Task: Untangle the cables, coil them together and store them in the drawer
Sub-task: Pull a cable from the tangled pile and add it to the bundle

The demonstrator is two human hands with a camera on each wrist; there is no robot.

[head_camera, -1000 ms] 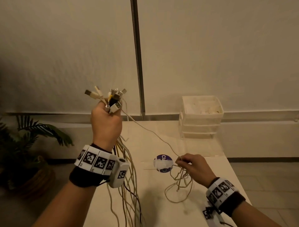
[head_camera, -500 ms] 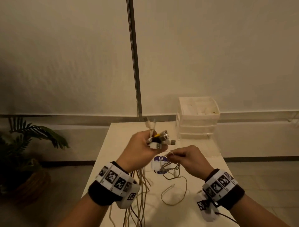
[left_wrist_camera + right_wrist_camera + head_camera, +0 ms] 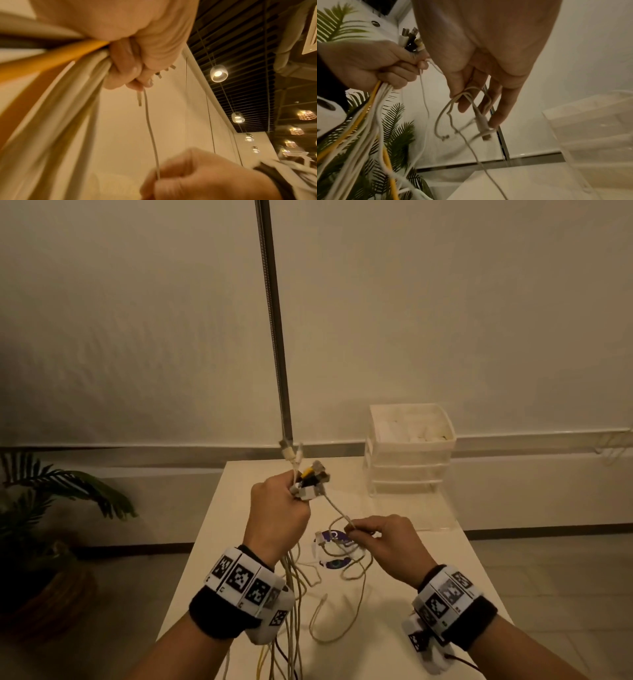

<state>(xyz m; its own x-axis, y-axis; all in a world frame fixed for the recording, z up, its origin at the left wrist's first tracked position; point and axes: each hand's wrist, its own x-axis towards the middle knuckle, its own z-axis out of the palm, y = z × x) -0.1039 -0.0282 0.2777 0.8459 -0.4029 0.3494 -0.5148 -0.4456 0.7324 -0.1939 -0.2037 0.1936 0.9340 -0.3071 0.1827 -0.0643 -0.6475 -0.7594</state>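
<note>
Left hand [image 3: 278,518] squeezes a bunch of cables [image 3: 291,604] — plugs poke out on top. Right hand [image 3: 383,546] pinches one thin cable [image 3: 337,510] above the tabletop [image 3: 394,645]. Drawers [image 3: 409,453] sit behind.

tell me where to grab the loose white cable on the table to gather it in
Probably take the loose white cable at its free plug end, coming from above with the right hand. That end lies flat and apart from the bundle in the left hand, so it should feed through the tangle.
</note>
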